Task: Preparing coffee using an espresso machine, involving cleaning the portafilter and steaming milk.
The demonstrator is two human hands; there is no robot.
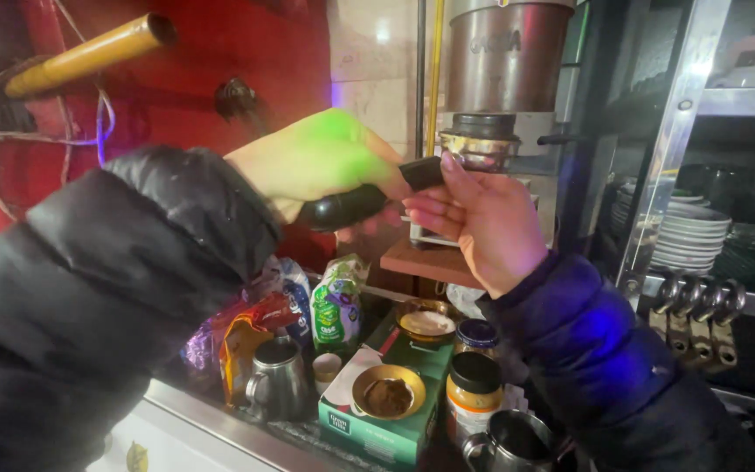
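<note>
Head view, nearest: two dark padded sleeves reach in from the lower corners, the left one filling the lower left of the frame.
Counter below: a steel cup [278, 378], a green box [395, 433] bearing a brass bowl [388, 393] of brown powder, a yellow-labelled jar [474, 393] with a dark lid, and a second steel cup [514, 441] at the bottom edge.
Behind these: coloured snack packets [308, 306] and another brass bowl [425, 322] with a pale filling.
Left hand [316, 162]: lit green, fingers curled fully round the black handle [342, 208], a firm closed hold.
Right hand [487, 223]: palm turned inward, fingers half bent and together, their tips resting on the handle's dark front end [421, 172]; whether they pinch it I cannot tell.
Handle's place: raised in mid-air, well above the counter, just left of the grinder's metal collar [480, 144].
Farther: the grinder's steel hopper [507, 57] above that collar.
Right side: stacked white plates [690, 236] on a metal rack.
Far left: red wall [220, 61] and a yellow pipe [89, 54].
</note>
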